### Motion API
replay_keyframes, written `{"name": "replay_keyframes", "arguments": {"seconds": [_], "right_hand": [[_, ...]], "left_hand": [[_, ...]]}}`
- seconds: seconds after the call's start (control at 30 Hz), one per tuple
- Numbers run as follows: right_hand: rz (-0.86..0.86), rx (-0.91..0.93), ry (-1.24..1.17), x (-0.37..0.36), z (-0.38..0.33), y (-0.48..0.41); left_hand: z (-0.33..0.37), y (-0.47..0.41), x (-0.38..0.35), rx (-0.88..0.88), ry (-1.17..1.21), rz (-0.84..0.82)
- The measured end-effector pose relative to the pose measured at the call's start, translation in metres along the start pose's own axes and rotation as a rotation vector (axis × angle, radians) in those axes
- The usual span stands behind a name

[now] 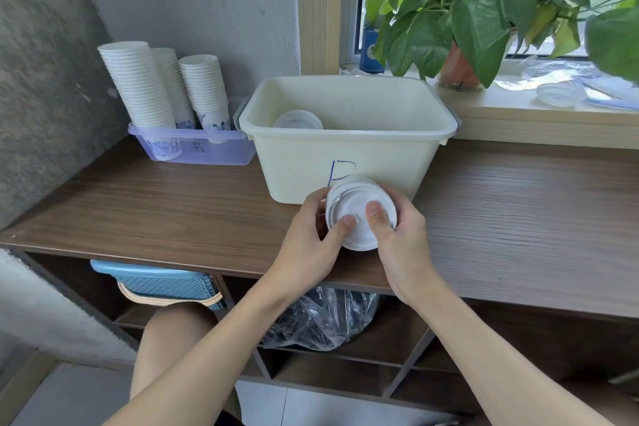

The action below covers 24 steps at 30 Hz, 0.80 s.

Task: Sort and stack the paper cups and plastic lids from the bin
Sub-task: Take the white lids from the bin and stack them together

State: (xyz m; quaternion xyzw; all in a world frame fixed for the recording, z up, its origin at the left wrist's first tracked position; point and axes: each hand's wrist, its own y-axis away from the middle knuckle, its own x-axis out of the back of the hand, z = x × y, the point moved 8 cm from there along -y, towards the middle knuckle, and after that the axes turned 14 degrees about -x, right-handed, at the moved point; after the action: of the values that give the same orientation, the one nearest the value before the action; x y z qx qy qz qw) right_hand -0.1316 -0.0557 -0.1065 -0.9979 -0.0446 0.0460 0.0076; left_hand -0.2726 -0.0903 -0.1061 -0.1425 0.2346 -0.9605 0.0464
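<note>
Fingers (313, 206) around lid stack (354, 206)

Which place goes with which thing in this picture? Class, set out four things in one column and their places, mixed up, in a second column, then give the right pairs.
Things
1. stack of lids
2. paper cup stacks
3. potted plant
4. blue basket

Places
A. below the wooden counter
B. standing in the purple tray
C. on the windowsill
D. gripped between the left hand and the right hand

Pairs: 1-D, 2-B, 3-C, 4-A
</note>
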Motion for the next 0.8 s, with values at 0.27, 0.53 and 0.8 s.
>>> {"name": "replay_keyframes", "arguments": {"seconds": [0.27,0.53,0.8], "right_hand": [[-0.116,-0.017,0.074,-0.011,-0.001,0.001],[-0.053,0.013,0.148,-0.011,0.001,-0.001],[-0.048,-0.007,0.127,-0.011,-0.002,-0.001]], "left_hand": [[0.006,0.0,0.01,-0.054,0.027,0.068],[0.004,-0.002,0.005,-0.037,0.002,0.071],[0.001,-0.001,0.008,0.003,0.046,0.097]]}}
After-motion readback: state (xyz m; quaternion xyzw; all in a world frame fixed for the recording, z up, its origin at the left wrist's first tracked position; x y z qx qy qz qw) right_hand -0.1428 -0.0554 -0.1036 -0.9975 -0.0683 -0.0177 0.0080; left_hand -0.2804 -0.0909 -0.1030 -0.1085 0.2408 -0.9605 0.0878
